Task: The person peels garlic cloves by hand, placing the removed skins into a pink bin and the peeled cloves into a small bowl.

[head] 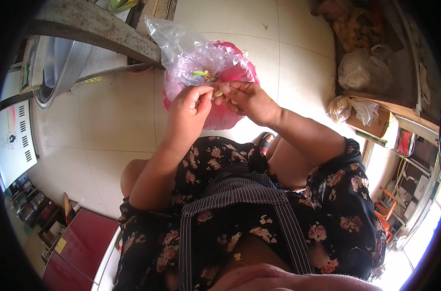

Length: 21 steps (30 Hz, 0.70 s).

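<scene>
Both of my hands meet over a bin lined with a pink plastic bag [220, 118]. My right hand [251, 100] pinches a small pale piece [219, 93], which looks like a garlic clove, between thumb and fingers. More pale bits seem tucked under its curled fingers. Close against that piece, the thumb and index finger of my left hand [193, 107] are pinched together; whether anything thin is between them is hidden. A clear plastic bag [184, 43] lies over the bin's far left side. Beyond my fingertips, a green scrap [199, 73] and some brownish scraps lie in the bin.
A worn table or bench frame [96, 29] stands at the upper left, with a metal basin [66, 69] below it. To the right, a wooden shelf holds a tied plastic bag [364, 69] and a net of potato-like produce [362, 31]. A cardboard box [373, 122] stands below.
</scene>
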Tool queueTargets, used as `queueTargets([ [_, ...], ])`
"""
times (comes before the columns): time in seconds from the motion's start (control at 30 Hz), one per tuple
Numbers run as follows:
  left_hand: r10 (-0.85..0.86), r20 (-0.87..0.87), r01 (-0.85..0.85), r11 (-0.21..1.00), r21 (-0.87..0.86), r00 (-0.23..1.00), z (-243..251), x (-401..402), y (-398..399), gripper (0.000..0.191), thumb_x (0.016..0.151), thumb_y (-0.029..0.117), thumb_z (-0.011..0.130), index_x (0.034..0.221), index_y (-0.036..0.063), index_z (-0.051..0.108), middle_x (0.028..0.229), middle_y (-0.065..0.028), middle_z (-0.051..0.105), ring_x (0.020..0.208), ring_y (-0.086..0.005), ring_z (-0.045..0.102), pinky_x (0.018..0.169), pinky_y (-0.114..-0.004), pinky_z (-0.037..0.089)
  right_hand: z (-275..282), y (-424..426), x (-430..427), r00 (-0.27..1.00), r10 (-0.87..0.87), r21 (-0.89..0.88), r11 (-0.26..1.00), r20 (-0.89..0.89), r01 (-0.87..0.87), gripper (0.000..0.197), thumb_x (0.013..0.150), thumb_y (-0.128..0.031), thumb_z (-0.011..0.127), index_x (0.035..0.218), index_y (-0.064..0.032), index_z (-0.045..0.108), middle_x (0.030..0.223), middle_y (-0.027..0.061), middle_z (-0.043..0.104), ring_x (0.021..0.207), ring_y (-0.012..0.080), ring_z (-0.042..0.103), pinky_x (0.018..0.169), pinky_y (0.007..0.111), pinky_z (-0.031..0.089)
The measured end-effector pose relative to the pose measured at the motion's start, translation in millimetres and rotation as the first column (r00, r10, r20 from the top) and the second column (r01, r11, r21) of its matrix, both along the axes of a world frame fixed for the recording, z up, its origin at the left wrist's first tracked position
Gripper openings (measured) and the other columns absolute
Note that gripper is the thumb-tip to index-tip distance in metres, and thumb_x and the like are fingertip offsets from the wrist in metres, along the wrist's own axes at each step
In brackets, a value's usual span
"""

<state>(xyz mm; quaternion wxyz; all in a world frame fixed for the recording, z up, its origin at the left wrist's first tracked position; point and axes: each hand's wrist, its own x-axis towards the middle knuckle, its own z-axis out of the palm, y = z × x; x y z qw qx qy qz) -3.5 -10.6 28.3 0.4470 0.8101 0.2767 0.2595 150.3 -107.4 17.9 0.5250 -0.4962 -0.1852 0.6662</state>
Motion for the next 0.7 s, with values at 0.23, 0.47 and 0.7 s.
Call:
queueTargets([
  [0.23,-0.073,-0.045,0.082,0.969,0.235,0.996,7.6,0.1,3.2,0.014,0.082,0.004,0.062,0.095,0.0014,0.063,0.086,-0.0112,0.064,0.072,-0.0229,0.062,0.065,-0.030,0.049,1.6,-0.5,0.9,0.999,-0.032,0.004,0.999,-0.036,0.032,0.029,0.094,-0.031,0.051,0.101,-0.0057,0.062,0.084,-0.0006,0.063,0.059,0.0055,0.040,0.051,0.020,0.035],
  [0.47,-0.086,-0.126,0.115,0.961,0.250,0.988,8.3,0.0,-1.6,0.013,0.082,0.004,0.061,0.094,0.0029,0.063,0.088,-0.0113,0.064,0.073,-0.0270,0.063,0.064,-0.033,0.050,-3.9,0.4,0.9,0.999,-0.044,-0.061,0.997,-0.021,0.043,0.026,0.093,-0.029,0.053,0.097,-0.0051,0.063,0.082,0.0001,0.062,0.061,0.0060,0.041,0.053,0.020,0.035],
  [0.7,-0.067,-0.016,0.067,0.998,0.021,0.998,0.5,-1.1,1.3,0.014,0.082,0.000,0.059,0.096,-0.0002,0.062,0.082,-0.0097,0.064,0.070,-0.0159,0.061,0.063,-0.027,0.048,-0.9,0.8,0.5,0.991,-0.050,-0.055,0.998,-0.122,0.043,0.024,0.094,-0.028,0.052,0.098,-0.0076,0.063,0.084,-0.0015,0.063,0.061,0.0048,0.041,0.052,0.019,0.034],
])
